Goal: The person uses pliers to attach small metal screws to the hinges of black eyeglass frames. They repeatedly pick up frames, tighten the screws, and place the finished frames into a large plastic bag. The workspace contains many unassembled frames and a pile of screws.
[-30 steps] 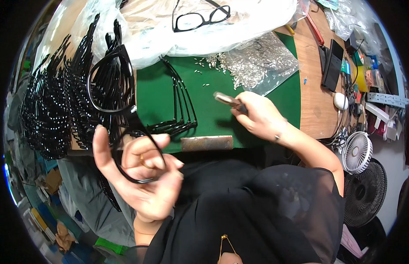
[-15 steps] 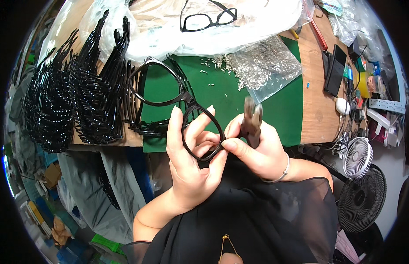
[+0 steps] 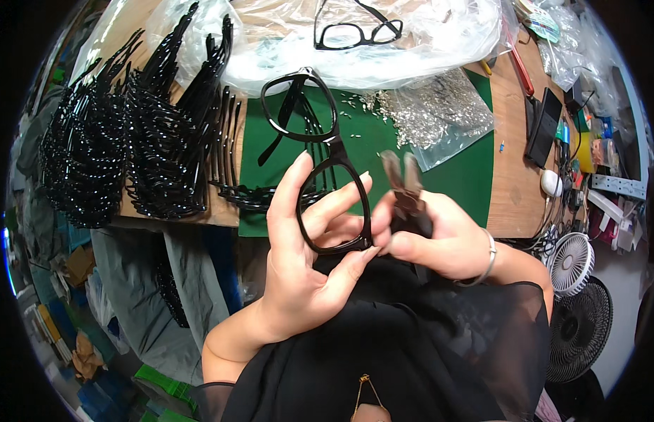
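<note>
Fingers of the left hand point(image 3: 306, 260) pinch a black eyeglass frame point(image 3: 320, 162) running toward twelve o'clock, while at three o'clock the right hand point(image 3: 439, 239) grips small pliers point(image 3: 404, 186); hinge fitting seems underway, needing precise alignment.

Eyewear workshop: stacked black frames point(image 3: 130, 141), green cutting mat point(image 3: 453, 176)

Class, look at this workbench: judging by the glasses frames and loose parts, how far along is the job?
Looks done: one black frame lies apart on the clear plastic sheet.
In hand: the left hand holds a black glasses frame; the right hand grips pliers at its corner.
Left: rows of black frames stand stacked on the left, and a bag of small metal parts looks well filled.
</note>
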Demonstrator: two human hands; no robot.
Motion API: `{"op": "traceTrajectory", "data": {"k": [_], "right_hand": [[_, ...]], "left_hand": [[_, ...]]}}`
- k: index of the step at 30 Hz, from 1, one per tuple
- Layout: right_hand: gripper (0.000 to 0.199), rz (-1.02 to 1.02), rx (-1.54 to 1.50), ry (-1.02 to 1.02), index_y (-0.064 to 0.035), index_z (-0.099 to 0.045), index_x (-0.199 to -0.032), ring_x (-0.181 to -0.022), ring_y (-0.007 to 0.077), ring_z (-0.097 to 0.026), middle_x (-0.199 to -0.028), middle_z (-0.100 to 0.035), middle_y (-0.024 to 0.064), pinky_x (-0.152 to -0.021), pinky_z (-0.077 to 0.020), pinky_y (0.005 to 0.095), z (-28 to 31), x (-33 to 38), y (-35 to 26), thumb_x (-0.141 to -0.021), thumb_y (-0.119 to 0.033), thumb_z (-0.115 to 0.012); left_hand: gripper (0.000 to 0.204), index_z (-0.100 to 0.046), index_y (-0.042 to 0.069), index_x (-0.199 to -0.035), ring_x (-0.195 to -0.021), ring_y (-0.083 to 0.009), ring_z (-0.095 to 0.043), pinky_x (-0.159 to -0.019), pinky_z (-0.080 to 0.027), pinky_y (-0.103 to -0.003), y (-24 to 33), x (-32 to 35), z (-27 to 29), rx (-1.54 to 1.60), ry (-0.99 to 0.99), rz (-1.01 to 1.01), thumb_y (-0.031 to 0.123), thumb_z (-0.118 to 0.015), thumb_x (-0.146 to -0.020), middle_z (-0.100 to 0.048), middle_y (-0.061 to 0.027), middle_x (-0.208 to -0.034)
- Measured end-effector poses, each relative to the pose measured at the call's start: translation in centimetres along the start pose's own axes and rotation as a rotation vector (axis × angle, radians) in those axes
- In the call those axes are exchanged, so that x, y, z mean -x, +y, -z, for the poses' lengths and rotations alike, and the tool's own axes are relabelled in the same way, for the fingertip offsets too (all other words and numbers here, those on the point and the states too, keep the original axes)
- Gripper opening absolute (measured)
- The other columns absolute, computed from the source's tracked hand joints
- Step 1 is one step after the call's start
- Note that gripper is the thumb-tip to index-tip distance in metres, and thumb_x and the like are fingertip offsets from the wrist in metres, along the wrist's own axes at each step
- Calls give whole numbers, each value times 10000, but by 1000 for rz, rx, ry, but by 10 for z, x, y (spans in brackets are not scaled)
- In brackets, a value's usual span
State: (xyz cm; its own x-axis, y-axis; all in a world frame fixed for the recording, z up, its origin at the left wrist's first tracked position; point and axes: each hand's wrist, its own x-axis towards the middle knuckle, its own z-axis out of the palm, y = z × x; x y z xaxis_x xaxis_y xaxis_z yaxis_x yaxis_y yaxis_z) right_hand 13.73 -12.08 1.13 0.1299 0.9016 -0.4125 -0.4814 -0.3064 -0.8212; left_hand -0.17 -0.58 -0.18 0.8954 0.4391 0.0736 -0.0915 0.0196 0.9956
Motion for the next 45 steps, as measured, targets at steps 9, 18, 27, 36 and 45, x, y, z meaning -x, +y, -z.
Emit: {"op": "traceTrajectory", "data": {"k": [9,18,27,36,45], "right_hand": [[298,111,928,-183,19,-483,-889,-778,363,-553,-824,-558,195,-678,-450,412,9,7,1,-826,-265,-549],[276,46,1189,-36,30,-507,-816,-680,351,-594,-751,-593,195,-619,-483,401,9,6,9,-774,-227,-599],[549,-18,1478,208,78,-395,-1169,-795,324,-563,-835,-566,205,-698,-438,400,54,7,49,-805,-303,-546],[259,155,1378,385,-7,-491,-943,-749,317,-538,-787,-545,151,-656,-420,402,68,-5,58,-757,-167,-575],[148,189,1474,632,-48,-504,-788,-721,293,-535,-746,-534,119,-640,-412,405,71,-37,80,-714,-137,-598]], "left_hand": [[869,-26,53,-1349,-922,-214,-594,-786,-483,-273,-3,2,0,86,-7,55,-111,-602,-720,-428,-239,-1231],[842,-70,61,-1343,-940,-239,-587,-774,-500,-283,-8,-1,-1,19,-39,90,-130,-594,-712,-429,-248,-1230],[903,-78,70,-1331,-648,-83,-499,-651,-451,-215,-20,-8,2,90,-19,30,-84,-661,-658,-452,-206,-1134],[836,-86,40,-1340,-545,-192,-566,-550,-516,-296,9,18,0,185,317,56,111,-650,-726,-475,-173,-1051],[366,-430,55,-721,-537,-239,-568,-487,-549,-396,16,22,5,582,83,165,386,-471,-873,-497,-151,-782]]}}
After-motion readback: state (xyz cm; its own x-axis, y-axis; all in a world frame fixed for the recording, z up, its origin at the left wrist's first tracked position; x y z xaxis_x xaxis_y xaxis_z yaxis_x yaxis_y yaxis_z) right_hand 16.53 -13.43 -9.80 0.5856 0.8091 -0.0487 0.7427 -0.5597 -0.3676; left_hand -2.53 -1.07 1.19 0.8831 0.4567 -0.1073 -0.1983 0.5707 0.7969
